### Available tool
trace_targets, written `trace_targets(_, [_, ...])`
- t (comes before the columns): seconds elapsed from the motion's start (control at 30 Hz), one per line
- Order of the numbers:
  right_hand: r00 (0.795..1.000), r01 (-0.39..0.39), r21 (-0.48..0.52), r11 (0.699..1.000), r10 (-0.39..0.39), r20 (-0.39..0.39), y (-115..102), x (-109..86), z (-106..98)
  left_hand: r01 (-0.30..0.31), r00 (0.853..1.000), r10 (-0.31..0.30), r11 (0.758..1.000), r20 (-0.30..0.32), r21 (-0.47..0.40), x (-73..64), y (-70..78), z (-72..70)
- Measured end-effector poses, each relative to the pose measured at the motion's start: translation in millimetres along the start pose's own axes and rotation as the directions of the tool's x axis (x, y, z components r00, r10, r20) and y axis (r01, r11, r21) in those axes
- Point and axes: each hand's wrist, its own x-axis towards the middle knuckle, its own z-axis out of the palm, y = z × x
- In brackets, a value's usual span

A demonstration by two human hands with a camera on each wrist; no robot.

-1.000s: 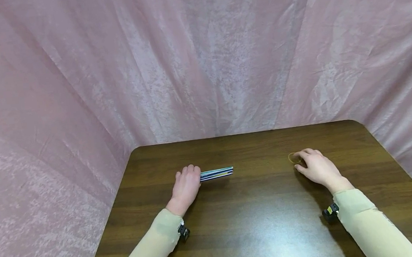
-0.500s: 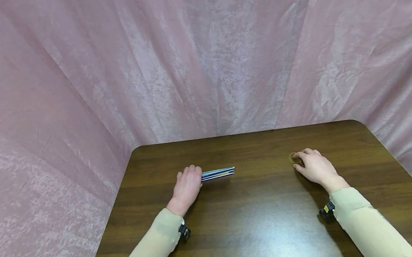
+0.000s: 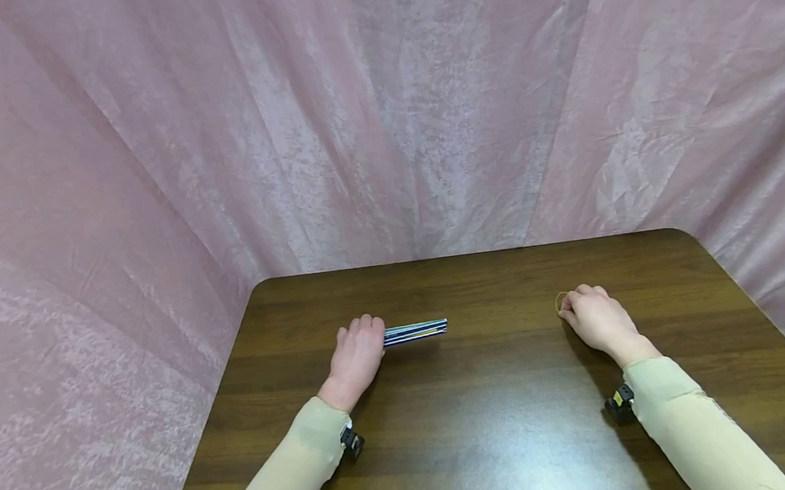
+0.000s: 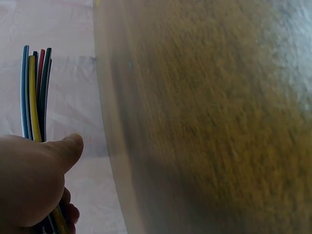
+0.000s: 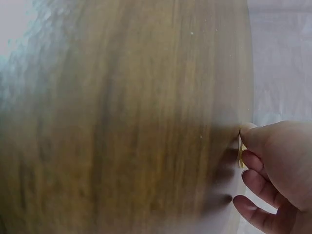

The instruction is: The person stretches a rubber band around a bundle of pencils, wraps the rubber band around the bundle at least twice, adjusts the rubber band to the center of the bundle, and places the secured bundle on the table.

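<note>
My left hand [image 3: 356, 355] grips a bundle of coloured pencils [image 3: 417, 332] by one end, over the left part of the table. The pencils point right in the head view. Blue, yellow, red and dark green pencils [image 4: 34, 97] stick out past the thumb in the left wrist view. Well to the right, my right hand [image 3: 600, 320] pinches a thin yellow rubber band [image 3: 558, 301] between thumb and forefinger. Part of the band [image 5: 240, 153] shows by the fingertips in the right wrist view. The remaining right fingers are loosely bent.
A dark brown wooden table [image 3: 492, 393] lies under both hands, with a light glare near its front. Pink velvet curtains [image 3: 423, 116] hang behind its far edge and at both sides. A small black camera [image 3: 351, 442] sits on each wrist.
My right thumb and fingers have come together on the rubber band, and the hand has shifted slightly. The left hand with the pencils stays almost in place.
</note>
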Motion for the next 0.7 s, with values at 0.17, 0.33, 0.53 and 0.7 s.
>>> trace_targets(0.17, [1.000,-0.004,-0.007,1.000,0.004,0.004,-1.2,-1.3,-0.2,-0.008,1.000,0.009,1.000,-0.023,0.018,-0.8,-0.1,1.2])
trace_targets(0.33, [1.000,-0.002,0.007,1.000,0.002,-0.017,-0.4,-2.9,-0.4,-0.007,1.000,0.007,1.000,-0.022,0.022,-1.4,-0.3,1.2])
trace_targets(0.53, [1.000,-0.002,0.012,1.000,0.002,-0.026,-4.5,-3.4,-0.2,-0.003,1.000,0.003,0.999,-0.011,0.034,0.5,1.4,-2.2])
trace_targets(0.7, [0.998,0.028,0.008,1.000,-0.028,-0.063,-29.4,-1.3,2.6,-0.012,1.000,0.012,0.999,-0.002,0.030,3.9,8.7,-7.5])
